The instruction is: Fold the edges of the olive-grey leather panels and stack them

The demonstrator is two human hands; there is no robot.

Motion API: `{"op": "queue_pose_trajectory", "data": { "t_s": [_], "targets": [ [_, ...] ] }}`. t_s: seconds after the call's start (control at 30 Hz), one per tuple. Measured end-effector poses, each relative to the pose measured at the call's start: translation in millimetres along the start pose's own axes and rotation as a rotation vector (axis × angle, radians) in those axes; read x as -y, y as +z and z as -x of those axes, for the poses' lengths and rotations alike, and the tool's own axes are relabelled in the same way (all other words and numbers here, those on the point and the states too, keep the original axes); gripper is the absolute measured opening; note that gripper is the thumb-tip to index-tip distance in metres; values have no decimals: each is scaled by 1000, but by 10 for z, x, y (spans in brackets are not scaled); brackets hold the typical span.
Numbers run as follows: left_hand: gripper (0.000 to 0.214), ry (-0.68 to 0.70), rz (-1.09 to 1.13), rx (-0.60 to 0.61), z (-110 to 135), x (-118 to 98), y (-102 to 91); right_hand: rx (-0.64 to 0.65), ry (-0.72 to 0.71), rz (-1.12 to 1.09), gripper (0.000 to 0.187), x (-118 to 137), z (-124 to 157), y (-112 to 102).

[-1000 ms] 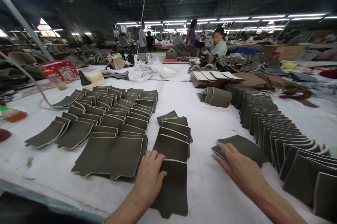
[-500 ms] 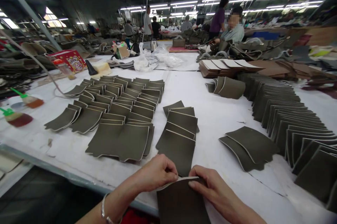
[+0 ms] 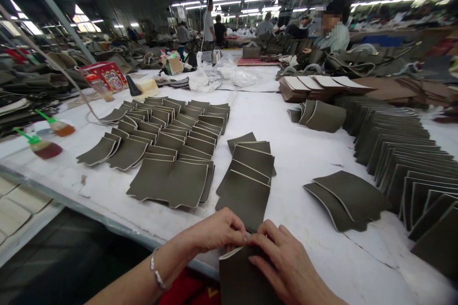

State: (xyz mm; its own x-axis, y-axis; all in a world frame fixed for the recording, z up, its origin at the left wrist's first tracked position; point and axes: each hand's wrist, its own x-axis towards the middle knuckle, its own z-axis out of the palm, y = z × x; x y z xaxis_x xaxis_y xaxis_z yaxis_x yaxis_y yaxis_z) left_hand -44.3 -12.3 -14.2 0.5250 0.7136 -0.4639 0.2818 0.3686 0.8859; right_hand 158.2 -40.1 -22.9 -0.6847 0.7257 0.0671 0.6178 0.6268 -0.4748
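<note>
My left hand [image 3: 214,233] and my right hand [image 3: 281,264] meet at the top edge of one dark olive leather piece [image 3: 239,276], held at the table's near edge. Both pinch it, fingertips almost touching. Just beyond lies a short overlapping column of the same pieces [image 3: 248,176]. A pair of loose pieces [image 3: 345,197] lies to the right of my hands.
A wide fan of overlapped olive pieces [image 3: 168,142] covers the white table [image 3: 286,152] at left. A long overlapped row [image 3: 397,152] runs down the right side. Two glue bottles [image 3: 45,145] stand at far left. People work at tables behind.
Both hands left the table, picked up one piece from the near column and brought it to the table's edge. In the last half second the fingertips closed together on its top edge.
</note>
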Motion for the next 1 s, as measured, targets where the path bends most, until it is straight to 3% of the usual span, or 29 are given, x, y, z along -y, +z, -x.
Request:
{"op": "queue_pose_trajectory", "data": {
  "t_s": [0.23,0.37,0.47,0.67,0.77,0.9,1.0],
  "targets": [
    [18,1,-37,-41,23,22,61,-182,-161,81,16,-16,-7,82],
    [12,-1,-107,-29,20,75,100,-207,-219,107,17,-18,-35,95],
    [11,29,-214,-46,20,96,110,-171,-226,76,19,-32,-63,83],
    [15,169,-567,-134,42,27,108,-59,-59,-78,22,7,-118,-3],
    [15,233,-708,-134,30,-55,31,-13,-119,-41,18,74,-57,-62],
    [15,299,-753,-60,-20,-163,-104,35,-240,-57,20,143,64,-236],
    [14,325,-675,54,-67,-139,-106,81,-207,-183,18,143,103,-345]
  ]
}}
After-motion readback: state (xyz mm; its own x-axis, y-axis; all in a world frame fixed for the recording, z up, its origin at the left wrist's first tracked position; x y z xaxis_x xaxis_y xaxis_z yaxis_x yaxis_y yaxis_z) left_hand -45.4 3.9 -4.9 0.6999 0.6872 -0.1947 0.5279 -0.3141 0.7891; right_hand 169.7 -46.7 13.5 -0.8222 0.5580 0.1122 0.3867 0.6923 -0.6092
